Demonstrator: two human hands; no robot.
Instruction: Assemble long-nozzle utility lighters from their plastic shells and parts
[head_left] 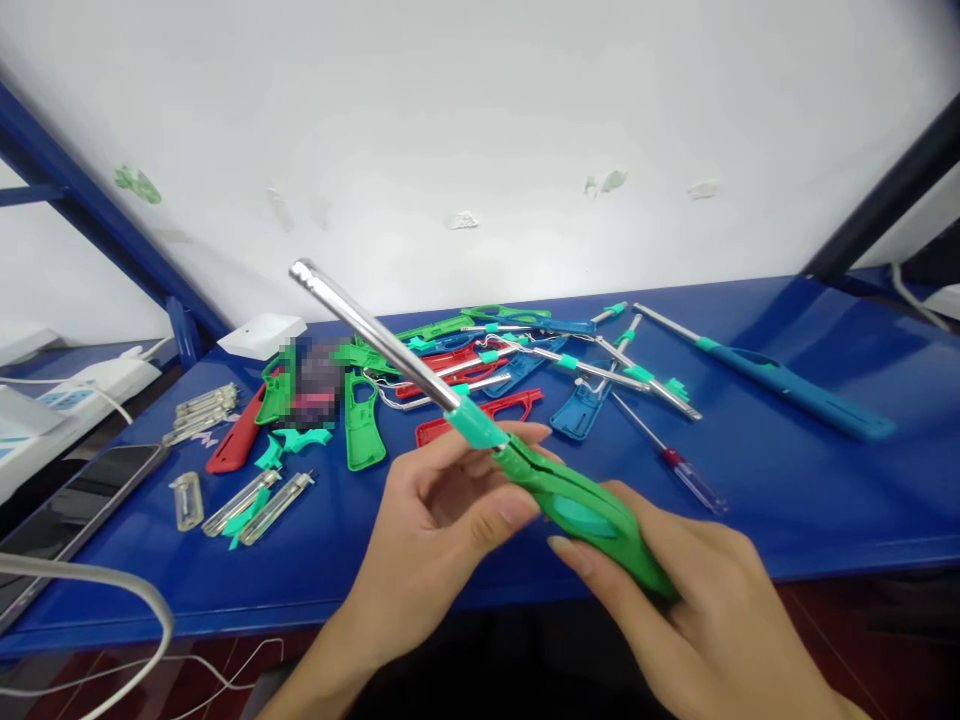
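Observation:
Between both hands I hold a green long-necked gas lighter [592,510], its metal tube pointing up and to the left. My left hand [442,530] is closed around the front of the green body, thumb near the teal collar where the tube enters. A dark gap shows along the top seam of the casing. My right hand [690,590] grips the rear of the handle, its thumb lying below the body. Behind the lighter lie loose red, green and blue casing halves and metal tubes with wires. A screwdriver [694,480] with a clear and red handle rests to the right.
A whole blue lighter [795,385] lies at the right. Clear fuel tanks [259,505] and teal scraps are on the left, beside a phone [82,510] and a white power strip [67,400]. A white cable [142,590] loops across the lower left. A white wall closes the back.

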